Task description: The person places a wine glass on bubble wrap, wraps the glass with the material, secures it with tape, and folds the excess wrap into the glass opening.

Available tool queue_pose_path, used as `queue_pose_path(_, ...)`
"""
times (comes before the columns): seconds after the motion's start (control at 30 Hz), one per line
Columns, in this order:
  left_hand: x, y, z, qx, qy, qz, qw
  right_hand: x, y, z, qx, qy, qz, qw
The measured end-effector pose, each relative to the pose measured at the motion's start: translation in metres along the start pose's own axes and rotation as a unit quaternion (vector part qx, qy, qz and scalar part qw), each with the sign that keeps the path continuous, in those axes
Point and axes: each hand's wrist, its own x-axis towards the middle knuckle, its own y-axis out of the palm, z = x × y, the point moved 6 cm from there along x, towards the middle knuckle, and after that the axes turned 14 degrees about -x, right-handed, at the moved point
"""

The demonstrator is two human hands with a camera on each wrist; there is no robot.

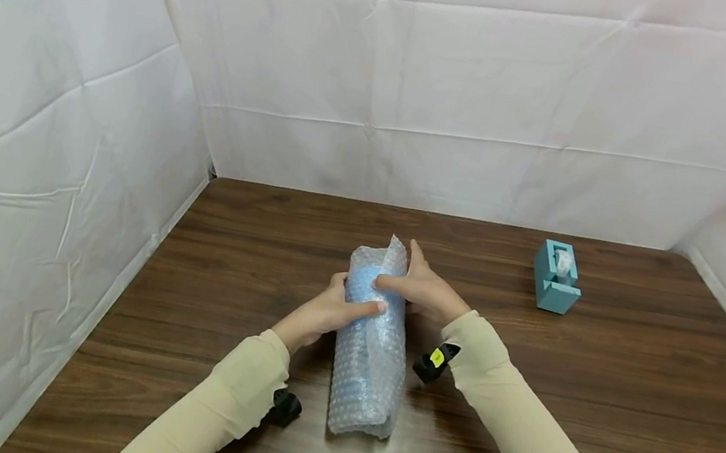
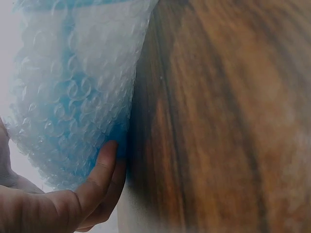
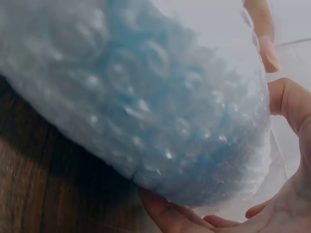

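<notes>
A long bundle of bubble wrap [image 1: 370, 368] lies lengthwise on the table, with something blue showing through the plastic. My left hand [image 1: 329, 310] grips its left side, thumb across the top and fingers down the side. From the right, my right hand [image 1: 425, 289] holds the far part, its thumb on top and fingers around the lower side. A loose flap of the wrap stands up at the far end. In the left wrist view, the left fingers [image 2: 99, 179] press against the blue-tinted wrap. The right wrist view shows the right hand [image 3: 286, 194] curved around the bundle's rounded side.
A teal tape dispenser [image 1: 556, 277] with a roll of clear tape stands at the back right of the brown wooden table [image 1: 622, 422]. White cloth walls [image 1: 470, 78] rise behind the table and at both sides.
</notes>
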Motion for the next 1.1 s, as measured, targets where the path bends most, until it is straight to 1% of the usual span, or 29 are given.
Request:
queue_pose_path(0.1,0.000,-0.001,-0.001,-0.002,-0.001,-0.001,1.0000,0.001,0.003,-0.001,0.035,0.005,0.015,0.9992)
queue_pose_path(0.27,-0.001,0.000,-0.004,-0.001,0.004,0.001,1.0000,-0.001,0.002,-0.006,0.060,0.013,0.027,0.9977)
queue_pose_path(0.4,-0.002,0.001,-0.005,0.003,0.004,0.000,1.0000,-0.002,0.003,-0.009,0.065,0.018,0.026,0.9974)
queue_pose_path(0.7,-0.001,0.001,-0.001,0.006,-0.006,-0.007,0.9999,0.000,0.010,-0.018,0.076,0.031,0.017,0.9965)
queue_pose_path(0.9,0.000,0.001,0.000,0.000,-0.009,-0.002,1.0000,-0.002,0.013,-0.022,0.082,0.036,0.015,0.9959)
queue_pose_path(1.1,-0.002,0.002,-0.001,-0.005,-0.005,0.006,1.0000,-0.007,0.015,-0.022,0.097,0.031,0.018,0.9947)
